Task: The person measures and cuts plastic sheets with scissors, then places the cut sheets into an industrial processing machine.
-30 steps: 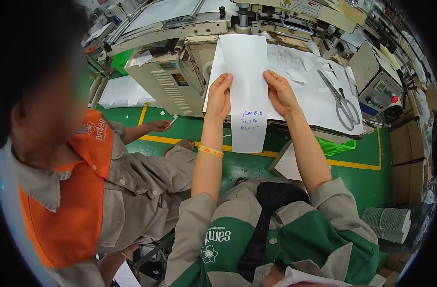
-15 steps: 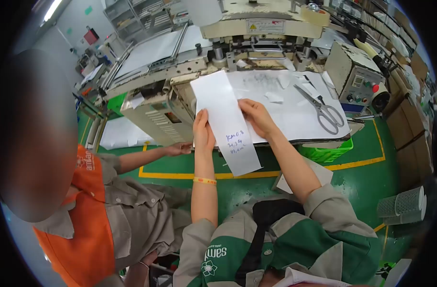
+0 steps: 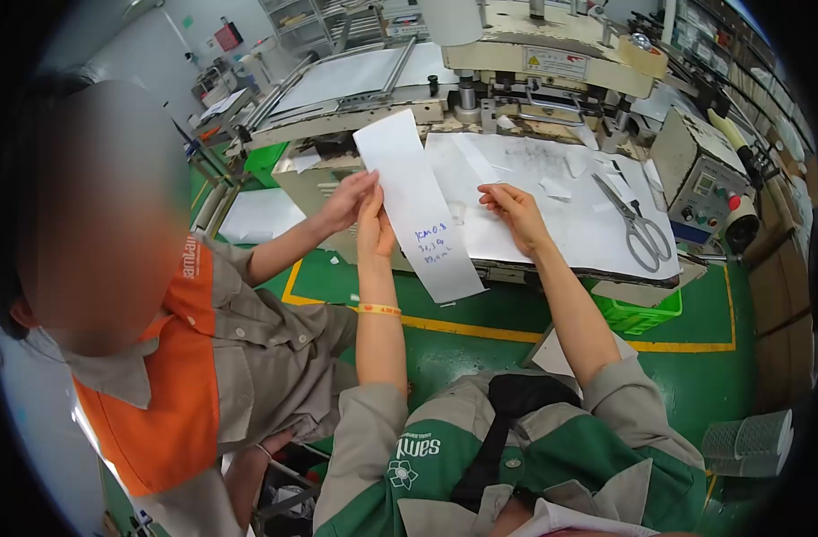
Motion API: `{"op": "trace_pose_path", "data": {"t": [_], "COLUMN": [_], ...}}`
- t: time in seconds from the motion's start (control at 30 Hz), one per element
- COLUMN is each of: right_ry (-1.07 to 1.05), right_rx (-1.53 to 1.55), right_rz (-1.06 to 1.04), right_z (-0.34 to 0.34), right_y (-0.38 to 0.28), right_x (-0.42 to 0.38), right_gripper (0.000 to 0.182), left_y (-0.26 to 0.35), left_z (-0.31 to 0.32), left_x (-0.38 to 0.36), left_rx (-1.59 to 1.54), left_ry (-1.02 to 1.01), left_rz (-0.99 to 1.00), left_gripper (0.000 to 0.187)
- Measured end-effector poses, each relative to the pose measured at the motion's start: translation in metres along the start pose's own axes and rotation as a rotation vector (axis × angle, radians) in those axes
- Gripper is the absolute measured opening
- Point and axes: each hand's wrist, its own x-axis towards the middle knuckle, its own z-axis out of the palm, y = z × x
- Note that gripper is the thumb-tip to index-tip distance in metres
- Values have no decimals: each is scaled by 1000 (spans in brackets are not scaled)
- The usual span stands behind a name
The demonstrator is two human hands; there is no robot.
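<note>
White paper strip [image 3: 418, 210], marked with blue handwriting, sits pinched at its left edge in your left hand [image 3: 374, 225], thumb on the front. Your right hand [image 3: 516, 210] has let go since a moment ago; it now hangs open and empty just right of the strip, over the paper-covered worktable [image 3: 570, 234]. A co-worker's hand [image 3: 349, 199] has come up from the left and touches the strip's edge beside your fingers, so the strip looks shared between you two. Scissors [image 3: 639, 224] lie well right of the strip, and the machine [image 3: 480, 76] stands behind it.
</note>
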Motion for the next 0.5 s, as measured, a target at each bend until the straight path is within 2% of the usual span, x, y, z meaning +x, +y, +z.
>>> {"op": "trace_pose_path", "data": {"t": [0.17, 0.23, 0.3, 0.37, 0.4, 0.43, 0.5], "right_ry": [27, 35, 100, 127, 153, 222, 273], "right_rx": [9, -26, -87, -139, -81, -49, -157], "right_rz": [-5, -52, -54, -213, -273, -292, -407], "right_z": [1, 4, 6, 5, 3, 4, 1], "right_y": [2, -1, -2, -1, -2, -17, -82], "right_x": [0, -3, -4, -8, -11, -19, -57], "right_gripper": [28, 28, 28, 25, 21, 17, 15], "left_y": [31, 48, 58, 61, 61, 64, 83], "left_z": [-7, 0, 21, 62, 89, 116, 157], "left_x": [3, -11, -34, -74, -95, -115, -138], "left_rx": [13, 171, 398, 691, 775, 853, 955], "left_ry": [65, 166, 365, 592, 607, 566, 204], "left_rz": [32, 258, 503, 739, 830, 916, 1084], "left_gripper": [30, 31, 26, 21, 19, 17, 18]}}
